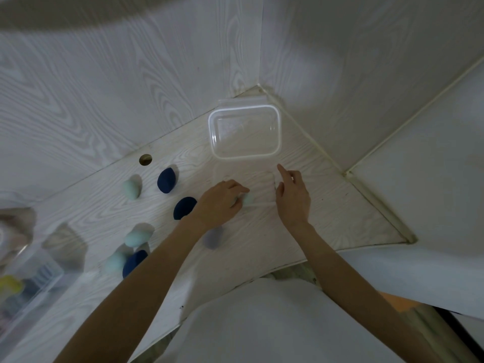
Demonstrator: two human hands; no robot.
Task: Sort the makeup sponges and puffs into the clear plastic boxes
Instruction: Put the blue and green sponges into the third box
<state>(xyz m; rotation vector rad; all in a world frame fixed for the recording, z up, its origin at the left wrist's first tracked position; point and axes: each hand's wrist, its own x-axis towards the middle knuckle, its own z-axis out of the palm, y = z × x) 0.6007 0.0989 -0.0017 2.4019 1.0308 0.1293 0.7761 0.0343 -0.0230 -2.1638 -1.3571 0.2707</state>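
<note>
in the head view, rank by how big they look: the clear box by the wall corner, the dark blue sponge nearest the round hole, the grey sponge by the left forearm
1. clear box, clearly largest.
2 and 3. dark blue sponge and grey sponge look alike in size; the grey one is blurred and partly hidden by the arm, so no ranking between them.

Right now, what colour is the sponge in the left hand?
Pale mint green sponge, seen in the head view.

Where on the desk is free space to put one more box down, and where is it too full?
Bare white wood-grain desk lies right of the right hand, toward the wall edge. Left of the left hand it is crowded with dark blue sponges and pale green sponges. The clear plastic box fills the corner.
</note>
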